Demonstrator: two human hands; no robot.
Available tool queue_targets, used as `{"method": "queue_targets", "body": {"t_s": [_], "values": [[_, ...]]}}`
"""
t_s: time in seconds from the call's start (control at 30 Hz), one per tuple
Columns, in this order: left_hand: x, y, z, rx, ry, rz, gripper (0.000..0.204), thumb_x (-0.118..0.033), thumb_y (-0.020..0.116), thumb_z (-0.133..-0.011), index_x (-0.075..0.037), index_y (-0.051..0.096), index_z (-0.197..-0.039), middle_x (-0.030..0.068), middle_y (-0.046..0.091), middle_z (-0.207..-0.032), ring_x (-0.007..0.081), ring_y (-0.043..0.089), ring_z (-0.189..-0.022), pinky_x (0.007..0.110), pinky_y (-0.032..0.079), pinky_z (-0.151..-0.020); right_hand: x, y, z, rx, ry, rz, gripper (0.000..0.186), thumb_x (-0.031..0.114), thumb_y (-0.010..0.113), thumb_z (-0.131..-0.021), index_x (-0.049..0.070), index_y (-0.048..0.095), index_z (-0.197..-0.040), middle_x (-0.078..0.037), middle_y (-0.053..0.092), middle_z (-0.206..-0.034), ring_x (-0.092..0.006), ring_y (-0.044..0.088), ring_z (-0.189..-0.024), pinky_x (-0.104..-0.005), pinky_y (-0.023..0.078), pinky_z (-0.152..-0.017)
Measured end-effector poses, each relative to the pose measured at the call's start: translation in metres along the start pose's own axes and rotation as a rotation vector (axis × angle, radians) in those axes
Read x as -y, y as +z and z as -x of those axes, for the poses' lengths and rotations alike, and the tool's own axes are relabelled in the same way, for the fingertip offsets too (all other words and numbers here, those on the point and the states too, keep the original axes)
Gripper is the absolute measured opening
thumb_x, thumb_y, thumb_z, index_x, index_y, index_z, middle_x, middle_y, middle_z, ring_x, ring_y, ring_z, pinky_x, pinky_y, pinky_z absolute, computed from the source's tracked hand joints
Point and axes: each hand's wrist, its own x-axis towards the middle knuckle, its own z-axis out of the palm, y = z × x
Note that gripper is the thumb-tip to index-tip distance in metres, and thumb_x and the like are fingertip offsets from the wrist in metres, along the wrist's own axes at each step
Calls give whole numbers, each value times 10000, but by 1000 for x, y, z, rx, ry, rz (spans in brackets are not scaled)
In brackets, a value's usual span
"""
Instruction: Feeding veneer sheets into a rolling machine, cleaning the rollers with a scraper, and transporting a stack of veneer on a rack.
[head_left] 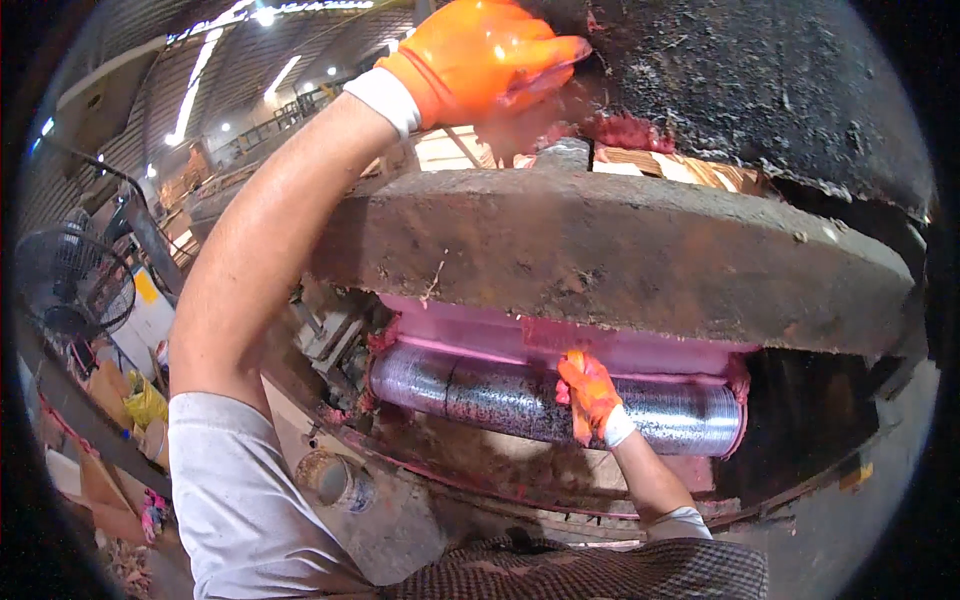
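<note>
My left hand (485, 65), in an orange glove with a white cuff, is raised at the top, fingers curled at the edge of a dark, crusted upper part (740, 90). What it grips is unclear. My right hand (590, 395), gloved alike, is closed in front of a shiny ridged metal roller (465, 390); I cannot make out anything in its fingers. Behind the roller runs a pink-coated strip (450, 320), under a thick, stained beam (650, 255). Above the beam, light sheets (690, 170) show through a gap with pink residue.
At left stand a black mesh fan (75, 275), a yellow bag (145, 405) and assorted boards. A dirty bucket (360, 485) is on the floor below the roller. A dark curved machine rim (450, 480) runs beneath the roller. A metal roof with lights (200, 75) shows at upper left.
</note>
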Motion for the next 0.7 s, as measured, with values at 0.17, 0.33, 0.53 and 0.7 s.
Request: {"method": "queue_targets", "body": {"t_s": [0.17,0.33,0.53,0.7], "values": [[-2,-11,4,-41,-64,21,162,-186,663,-884,-52,676,-974,109,590,-619,340,590,-552,448,467,-526,-1,9,-36,0,74,1,226,183,705,-945,42,615,-1097,-44,614,-828,-158,615,-681,-306,544,-603],[20,-18,0,0,-164,-29,225,-231,598,-931,-92,556,-758,155,555,-598,380,596,-579,469,458,-527,-8,-9,-58,-17,154,-107,331,146,706,-933,34,603,-1226,-58,649,-933,-173,636,-717,-309,547,-650],[86,-12,10,10,-579,-27,355,-395,457,-983,-102,647,-913,178,693,-882,405,660,-847,474,531,-746,-46,-55,-83,103,-227,582,414,183,646,-847,84,616,-1248,-59,645,-965,-221,640,-861,-313,516,-791],[154,6,34,159,-478,-443,285,-323,475,-972,-89,634,-930,174,697,-926,391,669,-891,488,522,-765,-27,-40,-38,103,-482,1609,188,215,563,-941,126,601,-1103,-62,672,-927,-264,651,-856,-436,499,-779]]}}
